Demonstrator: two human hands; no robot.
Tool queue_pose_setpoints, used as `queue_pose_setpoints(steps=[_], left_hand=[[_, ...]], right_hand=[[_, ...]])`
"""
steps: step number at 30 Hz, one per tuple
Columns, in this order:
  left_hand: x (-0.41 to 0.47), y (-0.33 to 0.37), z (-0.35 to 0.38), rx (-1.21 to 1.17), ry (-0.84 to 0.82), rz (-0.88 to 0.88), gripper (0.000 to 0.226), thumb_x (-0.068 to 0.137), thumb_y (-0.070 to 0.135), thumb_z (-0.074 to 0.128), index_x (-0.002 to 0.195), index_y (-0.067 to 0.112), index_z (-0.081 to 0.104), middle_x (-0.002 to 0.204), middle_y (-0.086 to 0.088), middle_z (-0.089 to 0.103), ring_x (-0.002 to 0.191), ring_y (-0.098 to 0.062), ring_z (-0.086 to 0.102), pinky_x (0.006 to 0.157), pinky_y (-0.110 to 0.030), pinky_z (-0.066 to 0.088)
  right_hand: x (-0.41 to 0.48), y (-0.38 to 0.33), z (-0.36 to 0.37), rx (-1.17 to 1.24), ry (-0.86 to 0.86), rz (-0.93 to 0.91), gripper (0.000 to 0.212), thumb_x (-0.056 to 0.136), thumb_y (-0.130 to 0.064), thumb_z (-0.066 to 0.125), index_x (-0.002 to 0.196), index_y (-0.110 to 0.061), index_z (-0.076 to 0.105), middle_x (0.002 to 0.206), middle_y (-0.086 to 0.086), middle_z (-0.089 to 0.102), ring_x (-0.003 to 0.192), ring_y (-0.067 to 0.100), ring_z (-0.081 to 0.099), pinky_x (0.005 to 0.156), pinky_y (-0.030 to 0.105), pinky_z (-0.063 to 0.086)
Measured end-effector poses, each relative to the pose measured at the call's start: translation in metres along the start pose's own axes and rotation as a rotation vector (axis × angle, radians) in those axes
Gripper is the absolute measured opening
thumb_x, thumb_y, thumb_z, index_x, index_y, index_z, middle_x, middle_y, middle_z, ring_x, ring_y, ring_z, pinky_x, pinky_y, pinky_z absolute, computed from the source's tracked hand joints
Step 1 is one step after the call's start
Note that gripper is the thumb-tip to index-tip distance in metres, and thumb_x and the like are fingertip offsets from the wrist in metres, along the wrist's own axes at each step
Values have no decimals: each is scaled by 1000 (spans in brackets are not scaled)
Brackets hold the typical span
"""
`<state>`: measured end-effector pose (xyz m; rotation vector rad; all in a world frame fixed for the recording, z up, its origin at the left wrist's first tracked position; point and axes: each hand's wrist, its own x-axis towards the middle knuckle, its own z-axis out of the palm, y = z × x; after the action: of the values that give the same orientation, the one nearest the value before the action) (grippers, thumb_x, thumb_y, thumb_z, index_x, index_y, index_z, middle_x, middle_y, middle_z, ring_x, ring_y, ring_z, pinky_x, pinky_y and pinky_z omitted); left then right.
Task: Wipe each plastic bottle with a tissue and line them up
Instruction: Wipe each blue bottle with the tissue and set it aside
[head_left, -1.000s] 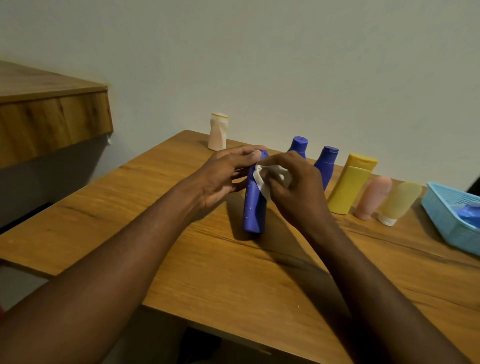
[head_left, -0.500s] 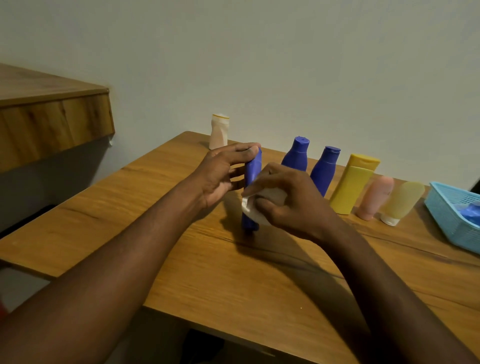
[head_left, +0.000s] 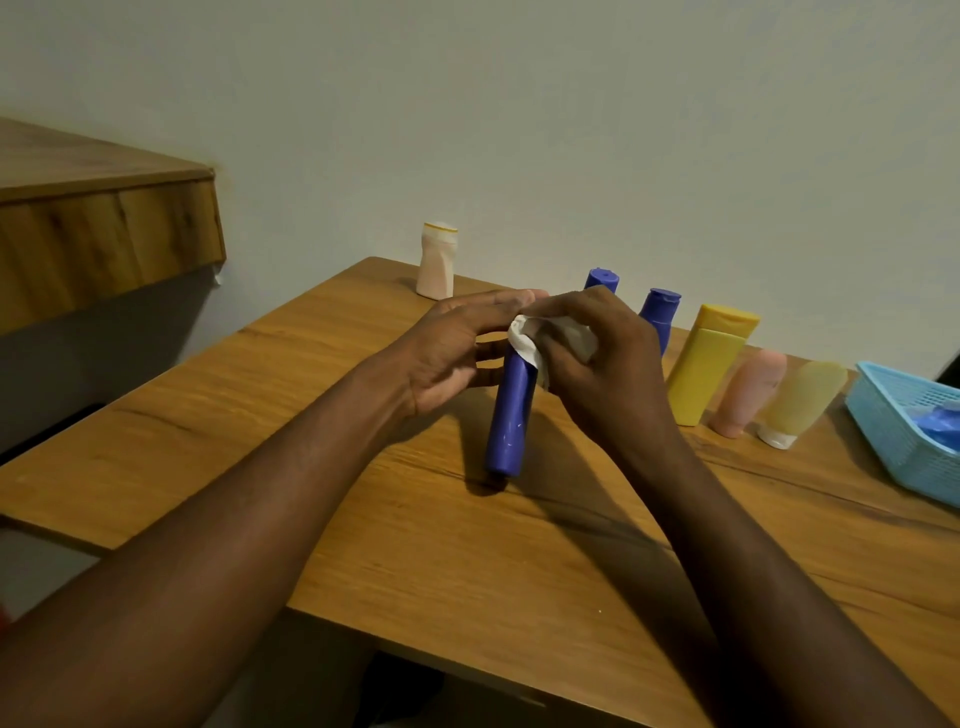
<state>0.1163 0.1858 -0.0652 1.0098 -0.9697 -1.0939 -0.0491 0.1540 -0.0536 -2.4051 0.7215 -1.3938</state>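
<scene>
Head view: a person at a wooden table (head_left: 467, 561) is mid-wipe on a blue bottle (head_left: 511, 415), which leans over near the table's middle, base low by the wood, can't tell if it touches. The left hand (head_left: 457, 353) steadies the cap end, top fingers reaching over it almost straight, lower ones curled in toward the neck, thumb hidden. The right hand (head_left: 602, 374) has its fingers bunched round a wadded white tissue (head_left: 524, 345) pressed on the bottle's upper part. To do this well, I'd say: hold the top firmly, run the tissue all the way down to the base, and turn the bottle so every side gets covered; pale flecks low on the body look unwiped. The base may skid on the smooth wood if pressed hard. Then it likely goes beside the line by the wall: two blue bottles (head_left: 660, 312), a yellow bottle (head_left: 706, 364), a pink tube (head_left: 748, 395) and a pale yellow tube (head_left: 800, 400), close together. A cream bottle (head_left: 437, 262) stands apart at the far left corner. A light blue basket (head_left: 893, 447) at the right edge holds something blue, maybe another bottle, too cropped to say. Brands and writing: none readable, every bottle looks plain from here, no label visible
</scene>
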Motion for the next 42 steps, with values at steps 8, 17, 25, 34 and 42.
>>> queue_pose_setpoints(steps=[8,17,25,34,42], left_hand=[[-3,-1,0,-42,13,29,25,97,23,69,119,12,76,106,-1,78,99,-20,73,94,-42,60],[-2,-5,-4,-3,150,7,24,87,26,80,110,16,81,107,2,79,109,-23,69,98,-48,59],[-3,-4,-3,-12,111,19,19,91,24,77,109,16,80,103,2,79,108,-23,69,99,-45,59],[-3,-5,-1,4,107,63,19,92,23,75,108,14,80,103,1,78,96,-15,72,92,-39,60],[1,-6,-6,-84,199,63,29,89,21,80,116,9,78,104,-2,78,94,-18,70,87,-36,62]], right_hand=[[-2,2,0,8,-78,-1,15,91,-16,67,105,-20,71,103,-10,60,97,2,56,83,18,45],[-7,0,-5,38,-364,-13,13,86,-18,71,97,-22,76,98,-13,58,94,5,56,80,18,42],[-4,-1,0,10,-157,25,19,90,-14,68,107,-20,73,100,-14,57,95,2,56,82,15,42],[-2,-1,4,68,-67,91,20,90,-11,68,107,-17,75,100,-11,63,95,4,59,81,16,45],[-5,4,-9,145,-442,79,20,86,-13,71,101,-24,78,101,-11,62,96,7,60,82,27,53]])
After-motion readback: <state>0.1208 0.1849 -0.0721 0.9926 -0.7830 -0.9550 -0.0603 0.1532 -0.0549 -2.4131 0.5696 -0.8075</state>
